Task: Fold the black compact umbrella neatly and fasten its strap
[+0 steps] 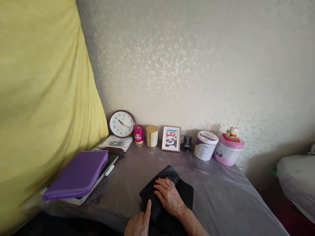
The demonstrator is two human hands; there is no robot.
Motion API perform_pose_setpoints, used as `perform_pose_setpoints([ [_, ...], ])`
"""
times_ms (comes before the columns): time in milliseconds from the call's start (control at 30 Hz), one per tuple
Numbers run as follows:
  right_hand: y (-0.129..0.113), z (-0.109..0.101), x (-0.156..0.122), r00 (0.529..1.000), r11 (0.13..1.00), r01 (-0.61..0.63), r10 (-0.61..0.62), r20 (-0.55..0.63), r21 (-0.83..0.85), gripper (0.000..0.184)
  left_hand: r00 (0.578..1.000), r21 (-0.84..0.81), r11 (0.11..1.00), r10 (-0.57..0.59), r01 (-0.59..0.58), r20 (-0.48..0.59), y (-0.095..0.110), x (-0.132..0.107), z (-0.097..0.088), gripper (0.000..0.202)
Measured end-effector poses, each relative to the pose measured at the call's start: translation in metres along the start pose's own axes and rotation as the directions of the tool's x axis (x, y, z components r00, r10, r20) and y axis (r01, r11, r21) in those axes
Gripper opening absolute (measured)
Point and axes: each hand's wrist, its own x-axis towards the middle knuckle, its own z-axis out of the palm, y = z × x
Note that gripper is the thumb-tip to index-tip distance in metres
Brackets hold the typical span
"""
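Note:
A folded black cloth (182, 191) lies on the table covered with a grey sheet (222, 198), near its front edge. My right hand (169, 196) lies flat on the cloth, fingers stretched out toward the left. My left hand (137, 228) sits at the cloth's near left edge with its index finger pointing up onto the fabric and the other fingers curled in. Neither hand grips the cloth.
Along the wall stand a round clock (122, 123), a pink tin (138, 134), a yellow tin (152, 136), a framed panda picture (171, 138), a small black device (186, 143), a white tub (205, 145) and a pink tub (229, 149). A purple case (78, 177) lies left. A yellow curtain (32, 98) hangs left.

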Motion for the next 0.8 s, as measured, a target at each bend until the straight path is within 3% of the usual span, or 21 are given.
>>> perform_pose_setpoints([
  [200,0.04,0.008,0.019,0.997,0.995,-0.081,0.082,0.01,-0.059,0.027,1.0,-0.018,1.0,-0.021,0.021,0.014,-0.002,0.003,0.003,0.074],
  [400,0.068,0.006,0.031,0.984,0.984,-0.161,0.167,0.071,-0.078,0.034,0.99,-0.092,0.991,-0.082,0.093,0.113,-0.001,0.006,0.005,0.077],
  [533,0.077,0.007,0.032,0.974,0.978,-0.197,0.203,0.099,-0.07,0.039,0.972,-0.249,0.954,-0.116,0.167,0.206,-0.003,0.007,0.006,0.076],
  [700,0.08,0.005,0.037,0.959,0.963,-0.234,0.251,0.13,-0.13,0.035,0.975,-0.46,0.873,-0.071,0.163,0.211,-0.009,0.007,0.003,0.081],
  [800,0.071,0.0,0.04,0.955,0.944,-0.285,0.295,0.038,-0.166,0.029,0.973,-0.461,0.873,-0.06,0.16,0.224,-0.007,0.007,0.001,0.081],
])
